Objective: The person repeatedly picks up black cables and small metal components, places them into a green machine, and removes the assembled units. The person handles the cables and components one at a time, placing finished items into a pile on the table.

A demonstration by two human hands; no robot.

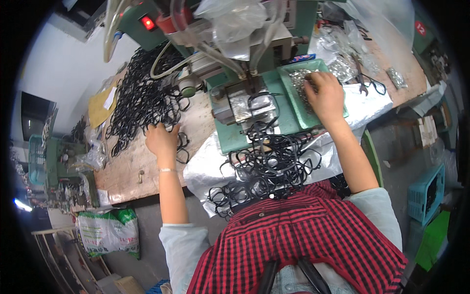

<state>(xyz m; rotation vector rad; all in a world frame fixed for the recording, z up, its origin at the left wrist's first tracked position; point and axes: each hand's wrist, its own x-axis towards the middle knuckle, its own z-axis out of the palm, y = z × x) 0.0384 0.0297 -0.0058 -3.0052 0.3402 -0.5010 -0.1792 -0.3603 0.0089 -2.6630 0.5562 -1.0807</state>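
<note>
My left hand (162, 141) is at the near edge of a large heap of black looped frames (142, 98), its thumb and fingers apart and touching the heap. A few loose black loops (182, 147) lie beside it. Over a green tray (306, 120) of small shiny metal parts (299, 83), my right hand (325, 97) has its fingers curled down, and what they pinch is hidden. Between my hands stands a green bench machine (230, 139) with a metal fixture (252, 105); a black loop (264, 98) sits on it. In front hangs a tangle of black looped frames (269, 164).
Clear hoses (215, 56) and a plastic bag (232, 22) hang over the machine, beside a lit red switch (147, 22). Pliers (361, 78) and bagged metal parts (396, 77) lie right of the tray. White sacks (110, 232) stand below the table at left; a blue crate (426, 193) is at right.
</note>
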